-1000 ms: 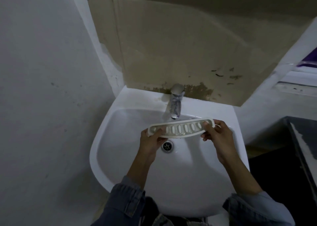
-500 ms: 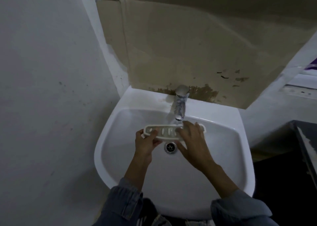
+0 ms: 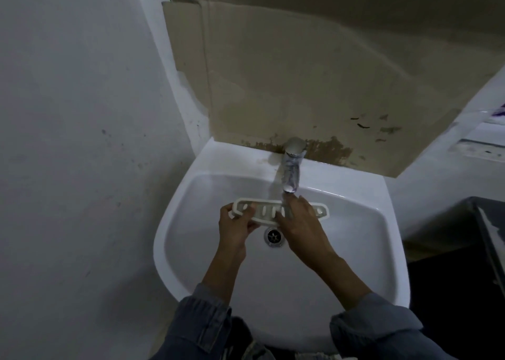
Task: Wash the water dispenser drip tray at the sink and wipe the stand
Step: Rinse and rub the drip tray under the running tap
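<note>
Drip tray (image 3: 267, 212) is white, slotted and held level over the sink (image 3: 170, 239), under the spout of the faucet (image 3: 292, 165) and above the drain (image 3: 274, 235). Left hand (image 3: 235, 228) grasps the tray's left end, thumb on top and fingers curled underneath, mostly out of sight. Right hand (image 3: 300, 223) lies across the tray's middle and right part, fingers stretched flat on it and covering several slots. Whether its thumb hooks under the front edge cannot be told. Only the tray's right tip shows past that hand. Water at the spout is faint and hard to make out in the dim light. Stained cardboard (image 3: 300, 72) leans behind the sink. A dark surface (image 3: 489, 236) is cut off at the right edge. Denim sleeves (image 3: 202, 318) run off the bottom.
</note>
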